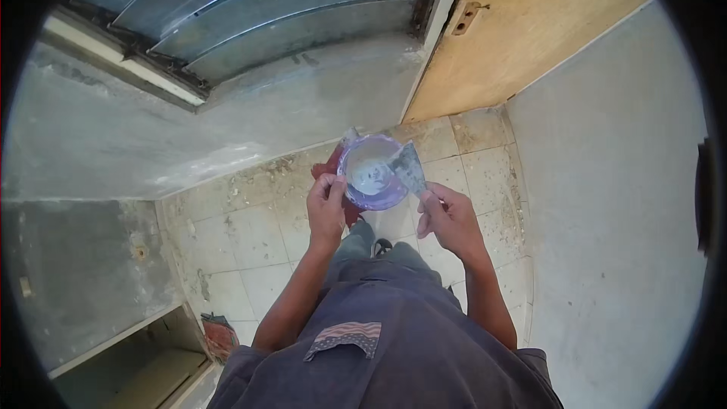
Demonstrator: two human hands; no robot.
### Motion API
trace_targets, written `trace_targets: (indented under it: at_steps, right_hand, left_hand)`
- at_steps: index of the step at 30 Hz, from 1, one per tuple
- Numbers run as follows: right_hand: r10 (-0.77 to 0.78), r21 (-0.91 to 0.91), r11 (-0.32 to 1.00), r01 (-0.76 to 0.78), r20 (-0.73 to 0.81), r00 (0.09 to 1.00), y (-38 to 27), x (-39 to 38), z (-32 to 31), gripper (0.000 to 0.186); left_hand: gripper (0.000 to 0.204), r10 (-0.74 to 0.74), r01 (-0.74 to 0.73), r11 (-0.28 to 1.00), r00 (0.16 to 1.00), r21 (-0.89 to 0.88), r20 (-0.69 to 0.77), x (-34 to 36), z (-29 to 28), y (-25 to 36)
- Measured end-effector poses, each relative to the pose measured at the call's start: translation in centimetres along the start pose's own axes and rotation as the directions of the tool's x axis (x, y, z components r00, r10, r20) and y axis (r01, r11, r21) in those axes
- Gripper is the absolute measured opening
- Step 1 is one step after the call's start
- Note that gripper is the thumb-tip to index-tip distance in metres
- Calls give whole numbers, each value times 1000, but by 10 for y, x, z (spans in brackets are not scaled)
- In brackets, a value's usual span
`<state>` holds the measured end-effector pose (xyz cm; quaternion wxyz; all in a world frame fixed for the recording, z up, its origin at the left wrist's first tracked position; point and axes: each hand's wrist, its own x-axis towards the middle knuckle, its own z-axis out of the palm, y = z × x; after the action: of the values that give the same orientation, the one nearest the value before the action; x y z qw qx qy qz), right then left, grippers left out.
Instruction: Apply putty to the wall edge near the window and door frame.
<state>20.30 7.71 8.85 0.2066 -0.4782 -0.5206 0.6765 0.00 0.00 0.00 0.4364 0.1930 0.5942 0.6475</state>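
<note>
My left hand (326, 208) is closed on the near left rim of a small purple tub (379, 203), holding it up in front of me. Whitish paste (369, 177) lies in its bottom and smears its inner wall. My right hand (453, 221) grips a putty knife (410, 170). The knife's wide, paste-stained blade points up and left and overlaps the tub's right rim; whether it touches the rim I cannot tell. A small grey tip (350, 135) shows behind the tub's far left edge, its kind unclear.
Below the tub, something dark red (330, 167) shows on the dusty tiled floor (250, 238). Ahead stands a grey wall (318, 95) with a louvre window (280, 26). A yellowish door (522, 30) is at the far right, beside a side wall (606, 182). A red bag-like item (219, 335) lies lower left, near an opening (144, 363).
</note>
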Motion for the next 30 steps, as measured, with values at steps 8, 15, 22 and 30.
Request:
trace_targets:
  at_steps: [8, 15, 22, 30]
  right_hand:
    - [-59, 58, 996, 64, -90, 994, -5, 66, 10, 25]
    - [-198, -207, 963, 172, -114, 974, -10, 125, -4, 26]
    - [-442, -483, 784, 390, 8, 897, -8, 162, -40, 27]
    - [-440, -507, 739, 444, 136, 888, -22, 175, -70, 25]
  left_hand:
    - [18, 134, -113, 973, 986, 199, -99, 51, 27, 5]
    - [18, 209, -163, 957, 961, 242, -181, 75, 68, 6]
    - [17, 135, -81, 978, 948, 193, -288, 89, 116, -2]
    - [15, 102, -59, 985, 959, 165, -266, 95, 142, 6]
